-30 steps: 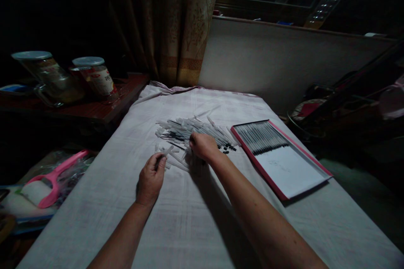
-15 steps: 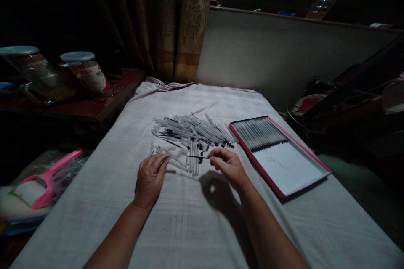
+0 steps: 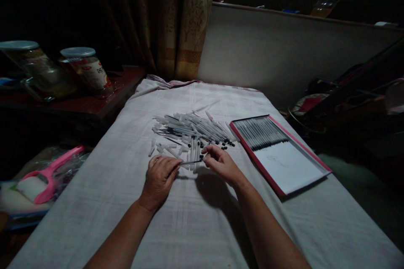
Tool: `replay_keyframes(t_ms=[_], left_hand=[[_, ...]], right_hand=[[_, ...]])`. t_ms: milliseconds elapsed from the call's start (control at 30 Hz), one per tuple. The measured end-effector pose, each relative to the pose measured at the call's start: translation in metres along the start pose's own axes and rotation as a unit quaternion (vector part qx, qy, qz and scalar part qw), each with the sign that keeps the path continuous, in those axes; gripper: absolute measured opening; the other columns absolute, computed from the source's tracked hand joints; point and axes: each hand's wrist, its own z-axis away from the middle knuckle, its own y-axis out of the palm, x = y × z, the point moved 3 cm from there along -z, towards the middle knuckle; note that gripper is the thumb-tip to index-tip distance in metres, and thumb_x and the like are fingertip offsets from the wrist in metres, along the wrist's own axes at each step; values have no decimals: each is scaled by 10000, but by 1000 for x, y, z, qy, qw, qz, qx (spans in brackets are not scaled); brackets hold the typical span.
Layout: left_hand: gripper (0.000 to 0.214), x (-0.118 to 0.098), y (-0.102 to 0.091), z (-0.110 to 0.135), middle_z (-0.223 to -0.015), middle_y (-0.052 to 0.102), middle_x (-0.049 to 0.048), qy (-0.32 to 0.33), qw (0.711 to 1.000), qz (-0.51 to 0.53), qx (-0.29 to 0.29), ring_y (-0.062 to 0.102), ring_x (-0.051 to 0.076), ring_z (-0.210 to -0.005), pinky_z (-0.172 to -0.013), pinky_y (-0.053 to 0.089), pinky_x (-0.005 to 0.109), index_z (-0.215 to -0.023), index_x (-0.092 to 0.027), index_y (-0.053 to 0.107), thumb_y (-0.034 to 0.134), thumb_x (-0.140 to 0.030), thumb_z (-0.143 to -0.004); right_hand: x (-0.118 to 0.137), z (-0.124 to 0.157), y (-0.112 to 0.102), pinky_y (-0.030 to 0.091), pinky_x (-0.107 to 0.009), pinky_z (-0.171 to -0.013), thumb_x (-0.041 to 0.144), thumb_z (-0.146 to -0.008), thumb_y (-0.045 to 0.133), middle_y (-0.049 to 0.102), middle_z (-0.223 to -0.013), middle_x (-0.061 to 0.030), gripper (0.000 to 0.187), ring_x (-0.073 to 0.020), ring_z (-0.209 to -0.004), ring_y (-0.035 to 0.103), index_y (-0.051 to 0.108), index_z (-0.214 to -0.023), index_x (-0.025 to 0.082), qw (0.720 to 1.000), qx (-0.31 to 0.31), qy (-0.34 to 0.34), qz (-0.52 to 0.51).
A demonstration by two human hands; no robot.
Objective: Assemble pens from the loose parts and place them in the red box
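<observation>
My left hand (image 3: pixel 160 180) and my right hand (image 3: pixel 221 164) meet just in front of a heap of clear pen barrels and thin black refills (image 3: pixel 192 131) on the cloth-covered table (image 3: pixel 189 227). Both hands pinch the ends of one pen piece (image 3: pixel 191 162), a thin dark rod entering a clear tube, held level between them. The left fingers close on the tube end, the right fingers on the other end. A few loose barrels (image 3: pixel 164 149) lie just beyond the left hand.
A red-edged flat box (image 3: pixel 280 155) lies to the right, with a row of finished pens along its far end. Two lidded jars (image 3: pixel 85 69) stand on a dark side table at left. A pink-handled tool (image 3: pixel 50 172) lies lower left. A curtain (image 3: pixel 186 21) hangs behind.
My right hand left the heap with a thin black refill and drew back toward me. The two hands then closed in, and the refill now meets the tube in my left hand.
</observation>
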Motion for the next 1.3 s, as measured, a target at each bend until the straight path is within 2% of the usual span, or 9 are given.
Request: replay_keyframes(t_ms=[133, 300, 467, 633, 733, 833, 967, 1100, 1300], left_hand=[[229, -4, 4, 1, -970, 741, 54, -22, 999, 28, -8, 666, 212, -917, -1010, 406, 455, -1081, -239, 649, 467, -293, -954], [223, 3, 1, 4, -962, 725, 62, -96, 991, 65, -71, 660, 227, -949, -892, 505, 393, -1075, -233, 621, 449, -307, -953], [222, 3, 1, 3, -954, 721, 60, -85, 993, 53, -59, 661, 225, -936, -879, 511, 385, -1046, -235, 646, 473, -321, -935], [213, 0, 2, 0, -948, 734, 57, -45, 998, 32, -43, 666, 217, -908, -849, 503, 365, -1027, -235, 675, 502, -317, -934], [212, -1, 3, -1, -930, 741, 55, -35, 998, 29, -37, 671, 217, -892, -837, 496, 365, -1030, -238, 682, 510, -313, -933], [213, -1, 3, -1, -934, 745, 54, -28, 999, 27, -28, 675, 215, -886, -838, 489, 368, -1041, -235, 679, 508, -306, -935], [200, -4, 2, 0, -942, 743, 54, -3, 1000, 17, -23, 675, 213, -880, -837, 476, 366, -1062, -235, 668, 522, -284, -935], [184, -8, 2, 0, -945, 738, 52, 25, 1000, 7, -7, 669, 214, -871, -809, 466, 356, -1069, -234, 663, 546, -256, -928], [193, -12, 3, 0, -959, 728, 58, 48, 999, -10, 4, 655, 214, -887, -812, 457, 360, -1089, -221, 650, 538, -250, -935]], right_hand=[[1, -4, 5, 438, -227, -551, 420, -822, 558, 643, -736, 6, 345, -110, -562, 551, 585, -1065, 177, 999, 38, -12, -19], [-14, -9, -24, 478, -273, -657, 394, -878, 486, 677, -769, -42, 297, -161, -691, 622, 671, -848, 164, 988, -74, -47, 125], [-31, -2, -17, 466, -268, -803, 202, -849, 581, 701, -979, -53, 235, -171, -886, 648, 724, -1036, 213, 932, -3, -69, 357], [-25, -5, -4, 444, -245, -758, 289, -894, 589, 676, -1056, -48, 253, -172, -930, 639, 673, -1131, 258, 871, 12, -28, 490], [-20, -11, -2, 437, -261, -734, 310, -914, 546, 675, -1051, -66, 211, -185, -903, 639, 663, -1072, 231, 855, 14, -16, 519], [-22, -10, -5, 441, -269, -724, 257, -888, 536, 693, -946, -67, 159, -181, -832, 639, 654, -970, 189, 898, -14, -35, 438], [-34, 5, -6, 464, -260, -621, 302, -812, 581, 658, -711, -11, 131, -154, -652, 613, 637, -817, 183, 985, -58, -25, 158], [-38, 23, 2, 496, -284, -621, 345, -758, 616, 664, -750, -29, 186, -161, -670, 617, 683, -831, 187, 997, -79, -20, -3], [-37, 27, 13, 510, -314, -711, 297, -760, 607, 675, -846, -53, 194, -178, -771, 630, 724, -879, 197, 994, -95, -43, -18]])
